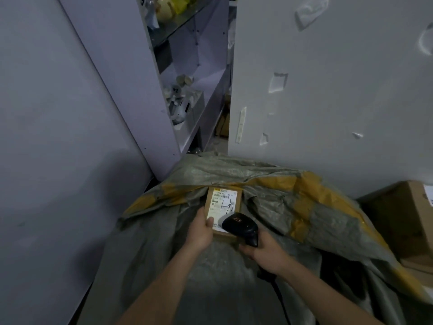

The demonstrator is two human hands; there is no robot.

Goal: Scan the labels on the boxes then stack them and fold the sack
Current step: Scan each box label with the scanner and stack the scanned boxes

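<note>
The left grip (pixel 201 227) pinches the small box (pixel 230 234) by its near left corner, thumb on the label (pixel 223 202), holding it at the mouth of the sack (pixel 293 202). The box looks light and stiff, so an edge hold should suffice and keeps the barcode bare. The right grip (pixel 264 253) clasps the scanner (pixel 241 225) over the sack's middle.

The white label (pixel 223 206) on the small cardboard box (pixel 209 198) carries a barcode near its top edge. The printed code line beneath it is too blurred to read reliably. Large handwritten black characters, apparently "H" and "0", cross its centre. The badge on the scanner (pixel 241 225) and the label on the larger box (pixel 403 219) are illegible.
</note>
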